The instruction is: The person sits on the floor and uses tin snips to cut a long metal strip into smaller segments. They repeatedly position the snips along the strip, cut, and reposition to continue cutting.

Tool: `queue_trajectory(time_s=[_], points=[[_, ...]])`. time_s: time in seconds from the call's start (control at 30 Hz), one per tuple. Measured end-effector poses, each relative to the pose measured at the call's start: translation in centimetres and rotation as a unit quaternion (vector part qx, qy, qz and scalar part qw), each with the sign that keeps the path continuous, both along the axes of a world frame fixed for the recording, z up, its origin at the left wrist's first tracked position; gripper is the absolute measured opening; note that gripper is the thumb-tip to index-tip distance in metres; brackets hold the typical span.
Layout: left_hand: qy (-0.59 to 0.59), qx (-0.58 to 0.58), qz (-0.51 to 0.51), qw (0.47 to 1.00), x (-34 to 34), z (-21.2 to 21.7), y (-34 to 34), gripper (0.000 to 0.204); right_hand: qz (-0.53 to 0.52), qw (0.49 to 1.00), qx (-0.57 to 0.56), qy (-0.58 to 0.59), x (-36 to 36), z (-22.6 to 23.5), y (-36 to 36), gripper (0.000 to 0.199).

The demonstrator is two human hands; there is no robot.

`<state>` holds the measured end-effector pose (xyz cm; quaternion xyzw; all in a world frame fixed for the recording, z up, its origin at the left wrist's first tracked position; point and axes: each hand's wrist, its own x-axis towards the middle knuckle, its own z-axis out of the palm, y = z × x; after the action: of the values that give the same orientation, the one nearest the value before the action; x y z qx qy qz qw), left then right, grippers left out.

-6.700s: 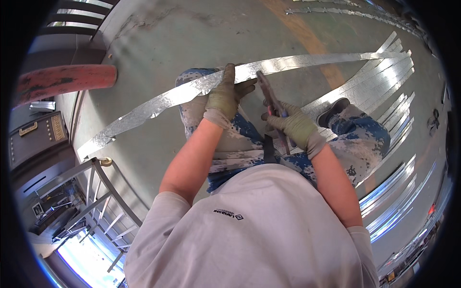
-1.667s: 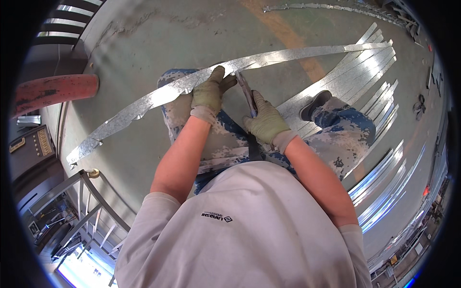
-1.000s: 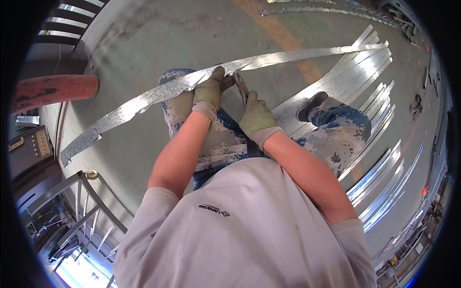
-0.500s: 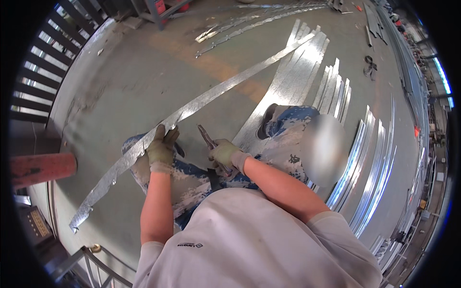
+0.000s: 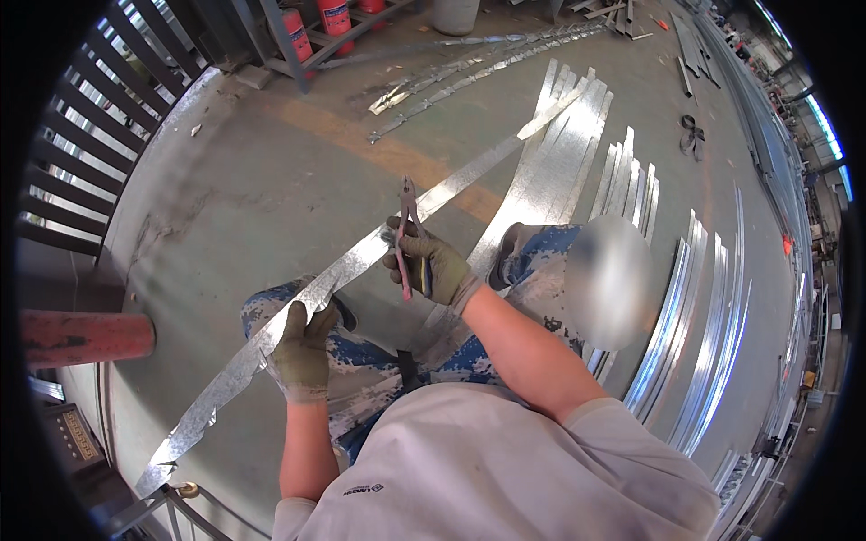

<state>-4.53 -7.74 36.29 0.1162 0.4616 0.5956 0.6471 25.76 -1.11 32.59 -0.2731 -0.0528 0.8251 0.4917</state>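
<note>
A long shiny sheet-metal strip [image 5: 361, 257] with ragged, notched edges runs slantwise across my lap, from the lower left toward the far right. My gloved left hand [image 5: 302, 354] is closed on its edge over my left knee. In my gloved right hand [image 5: 439, 269] is a pair of pliers [image 5: 408, 206] with reddish handles, jaws pointing away from me. The pliers and right fingertips overlap the middle of the strip; whether the jaws touch it I cannot tell. The strip's far end lies over a row of flat metal strips [image 5: 557, 162] on the floor.
More strips [image 5: 627, 171] and long metal profiles [image 5: 672, 307] lie to the right. Notched metal offcuts [image 5: 478, 72] are spread at the far side. Fire extinguishers [image 5: 334, 16] and a bucket [image 5: 456, 14] stand beyond. On the left are a red cylinder [image 5: 86, 335] and a slatted barrier [image 5: 99, 117].
My right hand has moved forward with the pliers, from my lap up to the strip, and the pliers now point upright. My left hand has come slightly nearer along with the strip.
</note>
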Motion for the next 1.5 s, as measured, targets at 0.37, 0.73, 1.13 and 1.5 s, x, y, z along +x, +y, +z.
queue_trajectory(time_s=[0.37,0.73,1.13,1.5], points=[[0.063,0.198,-0.107,0.972,-0.1,1.9,0.2,0.078,0.055,0.998,0.03,-0.013,-1.4,1.8,1.9,0.042],[0.151,0.105,-0.185,0.965,1.1,3.0,2.0,0.073,0.058,0.997,0.032,-0.037,-2.7,2.5,2.4,0.041],[0.095,0.053,-0.134,0.985,1.9,-1.9,5.9,0.061,0.101,0.989,0.005,-0.103,-4.7,2.0,1.8,0.045],[-0.006,0.031,-0.094,0.995,1.0,-4.5,6.7,0.058,0.291,0.889,0.065,-0.348,-3.9,4.2,-3.7,0.057]])
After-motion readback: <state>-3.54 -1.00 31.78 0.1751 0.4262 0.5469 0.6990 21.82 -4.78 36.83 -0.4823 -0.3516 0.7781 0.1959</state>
